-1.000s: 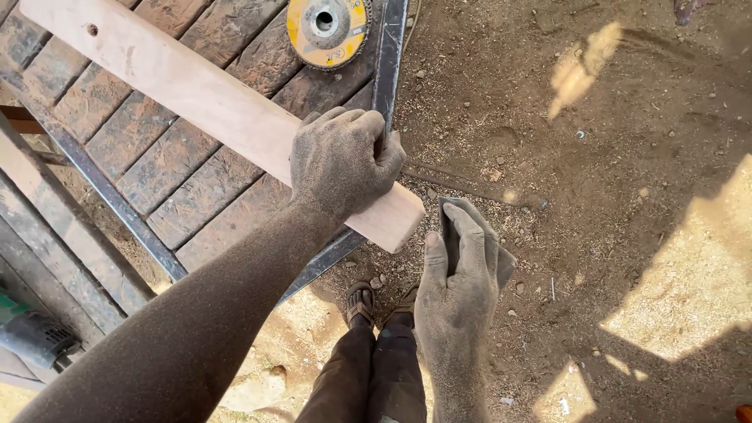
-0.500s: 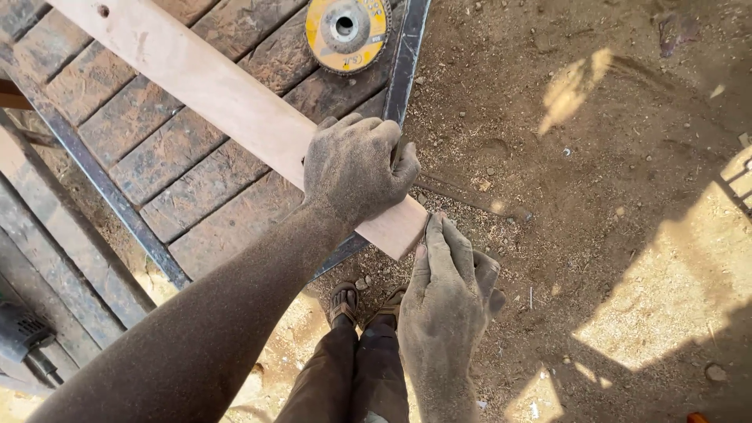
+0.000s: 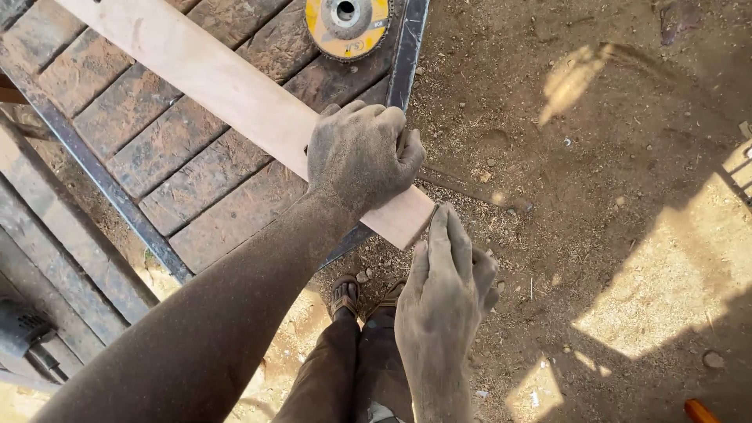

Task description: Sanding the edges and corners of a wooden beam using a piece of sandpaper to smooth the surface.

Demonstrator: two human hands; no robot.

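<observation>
Harsh sunlight is falling in bright patches on the brown dirt ground (image 3: 627,102); deep shadows are covering the rest, focus staying sharp.

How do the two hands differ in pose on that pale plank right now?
The left hand is curled, clamped over the top of the pale plank, pressing it onto the slatted wooden bench. The right hand is flatter, fingers extended, touching the plank's cut end, which overhangs the bench edge. The left reaches across from the left; the right comes up from below. Both are bare and coated in dust.

A yellow grinding disc (image 3: 347,25) lies at twelve o'clock on the slatted tabletop (image 3: 157,149) — a power tool (image 3: 23,333) at eight o'clock.
</observation>
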